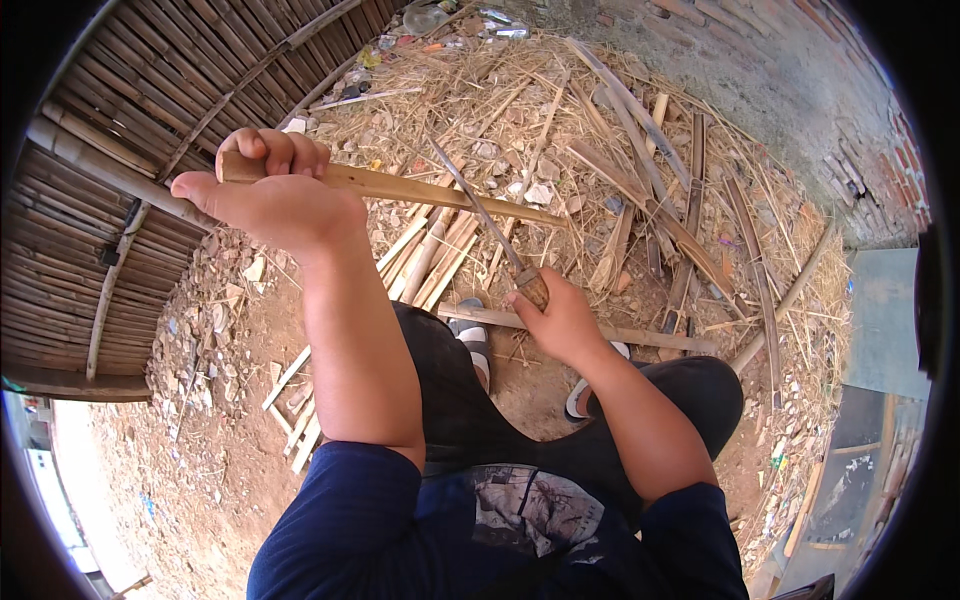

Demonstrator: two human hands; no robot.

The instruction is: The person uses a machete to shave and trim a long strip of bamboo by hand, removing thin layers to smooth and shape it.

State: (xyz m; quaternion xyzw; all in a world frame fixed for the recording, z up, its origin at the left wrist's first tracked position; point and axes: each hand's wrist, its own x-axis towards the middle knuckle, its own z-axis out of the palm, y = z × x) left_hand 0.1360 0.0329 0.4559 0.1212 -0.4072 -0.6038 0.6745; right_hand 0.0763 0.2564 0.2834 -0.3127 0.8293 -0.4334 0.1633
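My left hand (pixel 280 200) is raised at the left, fingers wrapped round one end of a split bamboo strip (pixel 430 190). The strip reaches rightward from my fist and tapers at its far end. In my right hand (pixel 565 320) is a long, narrow knife (pixel 502 240) with a wooden handle, gripped low in front of my body. Its blade slants up and to the left, crossing the strip in this view. Whether the blade touches the bamboo I cannot tell.
Several cut bamboo strips (pixel 435 255) lie on the ground ahead of my sandalled feet. To the right are longer bamboo and wood scraps (pixel 690 240) among straw and rubble. A bamboo-slat wall (pixel 110 250) stands left, a worn brick wall (pixel 780 100) back right.
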